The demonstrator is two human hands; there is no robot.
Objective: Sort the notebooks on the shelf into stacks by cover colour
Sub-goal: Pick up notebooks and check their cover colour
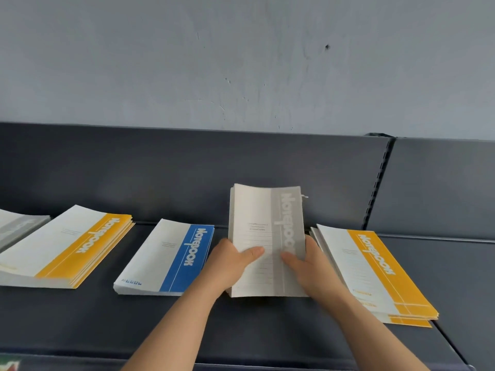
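On the dark shelf (267,325) your left hand (230,259) and right hand (310,261) grip the grey notebooks (257,218), propped between the blue stack (171,258) and right yellow stack (375,271); with a left yellow stack (67,247) and far-left grey stack (18,226) apart, merging seems left

A scuffed pale grey wall (241,62) is filling the 12 o'clock side, a small dark mark (327,46) sitting at 1 o'clock. Beneath it a dark back panel (160,170) is running across; a slotted upright (377,183) is standing at 2 o'clock.

Tilted-up stack (263,218) on the shelf (80,317) — flat stacks (166,258) either side
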